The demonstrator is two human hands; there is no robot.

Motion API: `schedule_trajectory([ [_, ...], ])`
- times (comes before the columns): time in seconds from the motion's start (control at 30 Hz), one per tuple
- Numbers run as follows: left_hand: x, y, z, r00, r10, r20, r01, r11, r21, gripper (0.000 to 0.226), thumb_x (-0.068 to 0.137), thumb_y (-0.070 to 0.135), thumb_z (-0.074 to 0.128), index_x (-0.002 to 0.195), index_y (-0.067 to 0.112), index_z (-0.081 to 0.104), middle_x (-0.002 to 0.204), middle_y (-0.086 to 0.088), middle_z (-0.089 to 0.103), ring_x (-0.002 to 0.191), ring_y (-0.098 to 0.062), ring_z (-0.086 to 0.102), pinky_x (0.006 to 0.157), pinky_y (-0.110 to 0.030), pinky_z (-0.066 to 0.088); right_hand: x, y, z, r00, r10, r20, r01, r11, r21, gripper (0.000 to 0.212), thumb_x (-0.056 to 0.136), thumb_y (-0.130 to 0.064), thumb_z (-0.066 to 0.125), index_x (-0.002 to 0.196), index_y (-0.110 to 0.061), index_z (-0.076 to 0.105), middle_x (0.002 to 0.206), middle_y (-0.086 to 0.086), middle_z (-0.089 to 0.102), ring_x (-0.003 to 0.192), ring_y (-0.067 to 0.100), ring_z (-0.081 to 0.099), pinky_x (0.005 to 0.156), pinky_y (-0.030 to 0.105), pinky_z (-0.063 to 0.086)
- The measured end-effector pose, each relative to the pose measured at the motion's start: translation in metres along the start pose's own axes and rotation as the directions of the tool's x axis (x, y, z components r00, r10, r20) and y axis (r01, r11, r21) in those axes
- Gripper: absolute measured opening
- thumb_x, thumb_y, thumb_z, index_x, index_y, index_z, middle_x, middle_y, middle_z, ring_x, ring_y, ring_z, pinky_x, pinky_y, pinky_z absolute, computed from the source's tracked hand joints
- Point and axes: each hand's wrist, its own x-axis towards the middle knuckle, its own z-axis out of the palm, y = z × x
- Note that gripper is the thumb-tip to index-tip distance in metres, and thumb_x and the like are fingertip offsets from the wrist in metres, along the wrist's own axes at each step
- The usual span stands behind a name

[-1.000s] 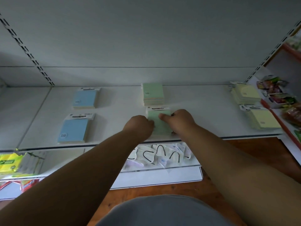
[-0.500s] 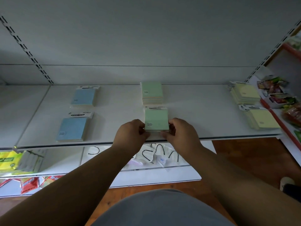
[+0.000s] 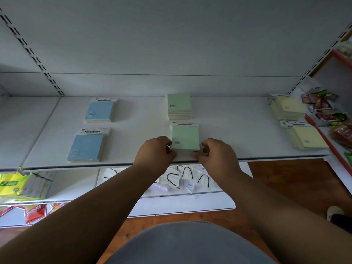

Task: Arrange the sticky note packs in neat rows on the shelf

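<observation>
A front green sticky note pack [image 3: 185, 137] lies near the front edge of the white shelf [image 3: 137, 119]. My left hand [image 3: 155, 151] touches its lower left corner and my right hand [image 3: 215, 155] its lower right corner, fingers curled against the stack. Behind it rests a rear green stack [image 3: 179, 105]. To the left lie a rear blue pack [image 3: 100, 111] and a front blue pack [image 3: 86, 146]. At the right sit a rear yellow stack [image 3: 288, 107] and a front yellow stack [image 3: 306, 137].
Below the shelf, packaged face masks [image 3: 182, 178] lie on a lower shelf. Yellow packets [image 3: 11, 184] and red packets [image 3: 34, 212] sit lower left. Snack trays [image 3: 327, 111] fill the neighbouring shelf on the right. A shoe [image 3: 335, 215] shows on the wooden floor.
Both hands have slid back from on top of the front green pack to its near corners, uncovering its face. The pack now lies squarer behind the shelf edge.
</observation>
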Motion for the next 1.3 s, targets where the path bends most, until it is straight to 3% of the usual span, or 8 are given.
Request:
schedule_trajectory([
  [0.3, -0.004, 0.002, 0.003, 0.999, -0.041, -0.031, 0.042, 0.999, 0.032, 0.015, 0.078, 0.023, 0.065, 0.093, 0.019, 0.062, 0.078, 0.007, 0.064, 0.076, -0.019, 0.057, 0.062, -0.025, 0.039, 0.004, -0.004, -0.002, 0.997, -0.017, 0.078, 0.018, 1.000, -0.004, 0.027, 0.081, -0.032, 0.070, 0.069, -0.009, 0.060, 0.059, -0.001, 0.054, 0.060, 0.021, 0.052, 0.053, 0.030, 0.034],
  [0.73, -0.004, 0.006, 0.003, 0.998, -0.062, -0.006, 0.062, 0.998, 0.001, 0.018, 0.078, 0.023, 0.067, 0.095, 0.021, 0.060, 0.072, 0.014, 0.058, 0.078, -0.018, 0.057, 0.063, -0.025, 0.038, 0.003, -0.002, -0.002, 0.997, 0.012, 0.071, -0.019, 0.995, 0.096, 0.014, 0.078, -0.021, 0.075, 0.087, -0.012, 0.067, 0.077, -0.001, 0.069, 0.074, 0.019, 0.063, 0.070, 0.031, 0.051],
  [0.87, -0.004, 0.001, -0.006, 0.996, -0.081, 0.047, 0.083, 0.996, -0.031, 0.043, 0.073, 0.023, 0.070, 0.115, 0.023, 0.059, 0.080, 0.017, 0.061, 0.080, -0.008, 0.061, 0.068, -0.021, 0.039, 0.005, 0.010, -0.006, 0.992, -0.018, 0.125, 0.005, 0.995, 0.097, 0.023, 0.083, -0.011, 0.062, 0.104, -0.014, 0.071, 0.093, 0.001, 0.073, 0.087, 0.018, 0.067, 0.080, 0.028, 0.052],
  [0.97, -0.006, -0.004, -0.007, 0.996, -0.079, 0.045, 0.089, 0.943, -0.321, 0.055, 0.076, 0.018, 0.069, 0.129, 0.026, 0.055, 0.111, 0.013, 0.061, 0.090, -0.002, 0.062, 0.075, -0.015, 0.043, 0.013, 0.016, -0.010, 0.983, 0.165, 0.080, -0.183, 0.906, 0.381, 0.026, 0.091, -0.008, 0.051, 0.110, -0.017, 0.068, 0.104, 0.003, 0.070, 0.098, 0.021, 0.066, 0.096, 0.038, 0.050],
  [1.03, -0.010, 0.000, -0.006, 0.990, -0.118, 0.077, 0.139, 0.731, -0.668, 0.043, 0.085, 0.023, 0.062, 0.125, 0.039, 0.057, 0.120, 0.016, 0.061, 0.105, -0.001, 0.059, 0.084, -0.015, 0.045, 0.022, 0.009, -0.009, 0.946, 0.292, 0.144, -0.306, 0.650, 0.696, 0.021, 0.096, -0.022, 0.050, 0.112, -0.022, 0.064, 0.112, 0.002, 0.066, 0.107, 0.021, 0.062, 0.103, 0.046, 0.045],
  [1.13, -0.011, 0.007, 0.001, 0.970, -0.175, 0.169, 0.241, 0.593, -0.769, 0.055, 0.088, 0.053, 0.051, 0.137, 0.029, 0.048, 0.142, 0.002, 0.049, 0.128, -0.016, 0.047, 0.099, -0.029, 0.036, 0.028, -0.012, -0.003, 0.880, 0.264, 0.395, -0.473, 0.415, 0.777, 0.067, 0.086, -0.070, 0.042, 0.134, -0.024, 0.053, 0.136, 0.000, 0.057, 0.129, 0.017, 0.048, 0.115, 0.043, 0.029],
  [1.2, -0.013, 0.013, 0.004, 0.960, -0.183, 0.212, 0.280, 0.585, -0.761, 0.059, 0.088, 0.063, 0.046, 0.133, 0.026, 0.052, 0.140, 0.000, 0.052, 0.123, -0.016, 0.051, 0.102, -0.030, 0.037, 0.024, -0.026, 0.002, 0.822, 0.239, 0.517, -0.570, 0.371, 0.734, 0.107, 0.053, -0.095, 0.043, 0.140, -0.031, 0.047, 0.148, -0.005, 0.045, 0.137, 0.013, 0.038, 0.118, 0.041, 0.020],
  [1.3, -0.013, 0.018, 0.005, 0.961, -0.166, 0.221, 0.274, 0.680, -0.680, 0.046, 0.094, 0.057, 0.038, 0.131, 0.032, 0.049, 0.131, 0.004, 0.057, 0.116, -0.014, 0.055, 0.092, -0.020, 0.042, 0.022, -0.031, 0.006, 0.776, 0.269, 0.570, -0.630, 0.350, 0.693, 0.145, 0.024, -0.100, 0.046, 0.149, -0.030, 0.029, 0.157, -0.007, 0.028, 0.143, 0.011, 0.026, 0.120, 0.041, 0.013],
])
